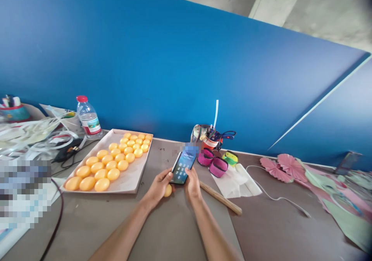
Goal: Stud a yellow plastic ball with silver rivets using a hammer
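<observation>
Between my two hands is a smartphone (pixel 182 168), tilted, its lit screen showing a number keypad. My left hand (pixel 159 185) grips the phone's left edge. Along the right edge is my right hand (pixel 192 181), its thumb over the keypad. A single orange ball (pixel 167 190) sits just below the phone, beside my left fingers; whether those fingers touch it I cannot tell. To the left stands a shallow white tray (pixel 132 184) with rows of orange balls (pixel 109 165) in it.
Right of the phone lie a wooden stick (pixel 222 199), magenta bands (pixel 217 167), a green-yellow band (pixel 231 158) and white tissue (pixel 241 183). A plastic bottle (pixel 88 117) stands behind the tray. Pink paper fans (pixel 290 166) and a white cord (pixel 276 195) are at right. A blue partition (pixel 174 67) rises behind.
</observation>
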Tool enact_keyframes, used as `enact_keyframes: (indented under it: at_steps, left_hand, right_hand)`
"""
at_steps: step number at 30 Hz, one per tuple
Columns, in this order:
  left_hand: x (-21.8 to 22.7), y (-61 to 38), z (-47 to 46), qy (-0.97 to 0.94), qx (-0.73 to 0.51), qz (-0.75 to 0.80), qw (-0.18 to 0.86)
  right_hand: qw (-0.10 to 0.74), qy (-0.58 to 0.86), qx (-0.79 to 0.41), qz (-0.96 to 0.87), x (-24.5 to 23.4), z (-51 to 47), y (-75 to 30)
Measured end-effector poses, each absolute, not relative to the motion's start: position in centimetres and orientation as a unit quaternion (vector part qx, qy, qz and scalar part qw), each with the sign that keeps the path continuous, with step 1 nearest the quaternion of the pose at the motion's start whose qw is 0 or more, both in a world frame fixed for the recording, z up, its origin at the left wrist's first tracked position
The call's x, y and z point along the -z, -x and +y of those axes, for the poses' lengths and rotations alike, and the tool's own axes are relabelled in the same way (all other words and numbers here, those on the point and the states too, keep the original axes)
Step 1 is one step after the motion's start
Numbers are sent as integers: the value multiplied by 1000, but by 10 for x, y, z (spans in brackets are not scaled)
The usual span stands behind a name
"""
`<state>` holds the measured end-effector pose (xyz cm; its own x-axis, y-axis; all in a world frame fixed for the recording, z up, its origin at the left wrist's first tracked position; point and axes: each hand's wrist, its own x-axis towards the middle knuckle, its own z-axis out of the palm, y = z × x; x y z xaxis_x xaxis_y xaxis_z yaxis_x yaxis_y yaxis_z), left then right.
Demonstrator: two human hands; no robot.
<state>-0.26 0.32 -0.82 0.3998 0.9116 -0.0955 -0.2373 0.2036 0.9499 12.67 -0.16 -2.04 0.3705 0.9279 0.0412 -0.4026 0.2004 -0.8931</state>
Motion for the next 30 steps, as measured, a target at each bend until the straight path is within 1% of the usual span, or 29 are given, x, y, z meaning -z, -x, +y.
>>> enact_keyframes:
  at_steps: [4,8,17,25,30]
  left_hand:
    - [5,4,5,-391,-420,358,737]
    - [0,5,4,-353,-425,366,749]
    - [2,4,4,-356,-430,355,750]
    - [1,5,4,-350,-426,361,752]
    - [1,5,4,-368,-433,343,748]
  right_hand:
    - [702,381,-502,-330,12,-4,-127]
    - [679,382,-525,-342,5,-6,-128]
    - [667,416,-500,-362,7,-6,-129]
    - [694,333,-547,-330,5,-7,-127]
    - [698,334,-547,-317,7,-6,-125]
